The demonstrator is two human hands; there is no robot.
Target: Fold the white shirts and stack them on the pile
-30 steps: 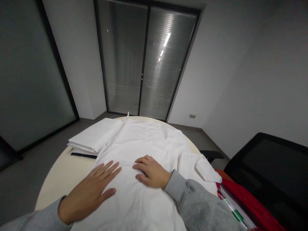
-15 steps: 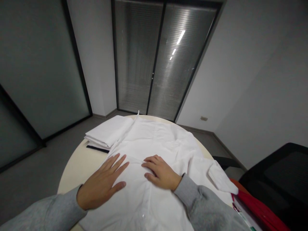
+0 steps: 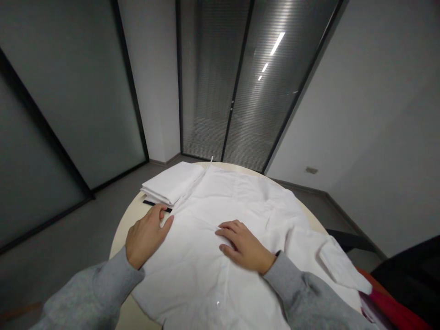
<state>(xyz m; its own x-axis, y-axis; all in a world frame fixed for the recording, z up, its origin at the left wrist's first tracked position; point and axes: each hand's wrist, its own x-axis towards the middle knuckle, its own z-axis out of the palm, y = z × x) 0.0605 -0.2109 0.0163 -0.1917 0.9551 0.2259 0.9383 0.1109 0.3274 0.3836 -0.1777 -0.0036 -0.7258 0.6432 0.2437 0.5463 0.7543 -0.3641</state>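
The garment [image 3: 202,261] at lower centre was plain white; the table [image 3: 125,220], pale cream; the person's sleeves [image 3: 288,279] at bottom, mottled grey; the cloth [image 3: 395,306] at lower right, red.

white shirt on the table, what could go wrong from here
Creases might get pressed in: the white shirt shows wrinkles near the right hand. The left hand, at the shirt's left edge, is close to the folded white stack and could nudge it askew. The sleeve on the right reaches the side of the table, by a red item, so it might slip or catch there.
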